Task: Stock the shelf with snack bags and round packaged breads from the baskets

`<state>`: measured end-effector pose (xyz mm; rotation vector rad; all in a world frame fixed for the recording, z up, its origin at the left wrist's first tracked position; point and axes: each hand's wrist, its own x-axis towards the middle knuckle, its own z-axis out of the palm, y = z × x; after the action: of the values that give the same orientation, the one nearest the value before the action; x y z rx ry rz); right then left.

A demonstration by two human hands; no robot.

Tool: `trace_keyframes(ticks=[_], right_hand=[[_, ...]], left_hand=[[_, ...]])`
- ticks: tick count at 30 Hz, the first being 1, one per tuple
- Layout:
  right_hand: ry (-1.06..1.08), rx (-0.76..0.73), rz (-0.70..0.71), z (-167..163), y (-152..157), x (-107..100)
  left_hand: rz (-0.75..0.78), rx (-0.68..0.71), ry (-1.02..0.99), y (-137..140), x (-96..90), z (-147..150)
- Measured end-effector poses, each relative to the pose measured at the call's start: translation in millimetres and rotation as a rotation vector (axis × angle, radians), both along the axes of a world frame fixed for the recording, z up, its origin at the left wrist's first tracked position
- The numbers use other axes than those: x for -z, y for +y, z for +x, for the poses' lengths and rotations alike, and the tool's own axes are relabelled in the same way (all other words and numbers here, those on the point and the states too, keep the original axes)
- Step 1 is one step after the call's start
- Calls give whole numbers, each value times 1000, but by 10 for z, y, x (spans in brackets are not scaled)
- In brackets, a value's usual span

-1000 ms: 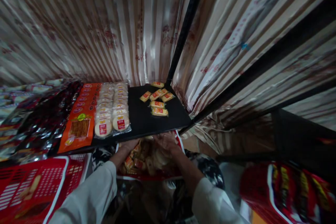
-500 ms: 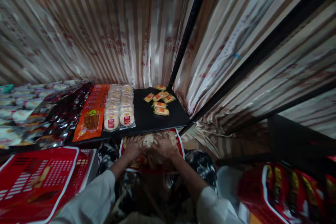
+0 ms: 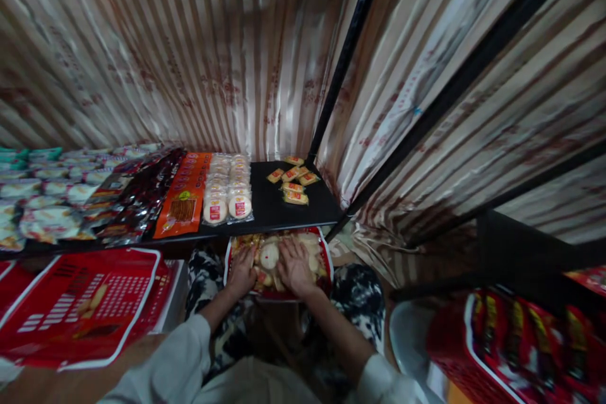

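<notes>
Between my knees, below the shelf edge, sits a red, white-edged package [image 3: 326,257] full of pale wrapped snacks. My left hand [image 3: 242,273] lies on the snacks at its left side, fingers stretched out. Further right, my right hand [image 3: 295,266] rests flat with its fingers spread. A round wrapped cracker [image 3: 269,256] shows between the two hands. Whether a clear film covers the snacks, I cannot tell. On the black shelf [image 3: 265,208] just beyond are several small yellow wrapped snacks [image 3: 293,188] and rows of round crackers in clear wrap [image 3: 240,205].
An orange packet [image 3: 182,205], dark shiny packets [image 3: 142,196] and white packets [image 3: 52,218] line the shelf leftward. A red printed bag [image 3: 89,303] lies at left. At right are a red basket [image 3: 447,328] of red packets and black frame bars [image 3: 426,113] before striped curtains [image 3: 227,57].
The view has shifted, so the shelf goods appear further right. My hands have moved slightly apart on the snacks, and more of the round cracker shows between them.
</notes>
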<state>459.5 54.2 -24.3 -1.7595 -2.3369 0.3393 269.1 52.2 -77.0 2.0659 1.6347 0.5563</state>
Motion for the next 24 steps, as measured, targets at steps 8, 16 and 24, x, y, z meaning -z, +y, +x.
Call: trace_keyframes(ticks=[8,16,24], right_hand=[[49,-13,-16,-42,-81,-37],[291,-254,36,-229,-152,-175],[432,-417,49,-412,-188,-313]], left_hand=[[-53,-195,-209,-13,-80,-106],[-153,-513,-725,-48,-414,-63],[-510,-668,-1572,-57,-934,6]])
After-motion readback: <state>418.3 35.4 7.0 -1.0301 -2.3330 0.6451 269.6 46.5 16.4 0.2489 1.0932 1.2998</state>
